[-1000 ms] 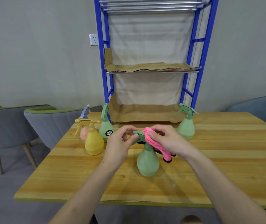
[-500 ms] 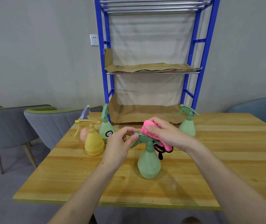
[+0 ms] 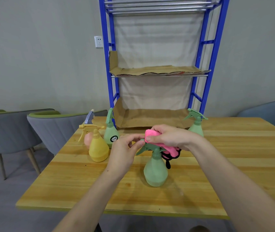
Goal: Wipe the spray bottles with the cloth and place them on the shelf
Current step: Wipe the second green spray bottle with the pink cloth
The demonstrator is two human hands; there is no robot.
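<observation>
A green spray bottle (image 3: 155, 171) stands on the wooden table (image 3: 217, 173) in front of me. My left hand (image 3: 125, 151) pinches the nozzle end of its trigger head. My right hand (image 3: 172, 136) grips a pink cloth (image 3: 151, 133) with black trim and presses it on top of that trigger head. A yellow bottle (image 3: 98, 149), a pink bottle (image 3: 88, 138) with a lilac trigger and a green labelled bottle (image 3: 110, 133) stand at the left. Another green bottle (image 3: 196, 125) stands at the back right. The blue shelf (image 3: 200, 67) rises behind the table.
Brown cardboard (image 3: 150, 118) lines the lower shelf level and another sheet (image 3: 156, 71) lies on the middle level. Grey chairs with green tops (image 3: 49, 124) stand left of the table, and a blue-grey chair (image 3: 270, 111) at the right. A wall socket (image 3: 98, 41) is left of the shelf.
My right hand has moved the pink cloth up from the bottle's side onto the top of the trigger head. My left hand keeps its pinch on the nozzle.
</observation>
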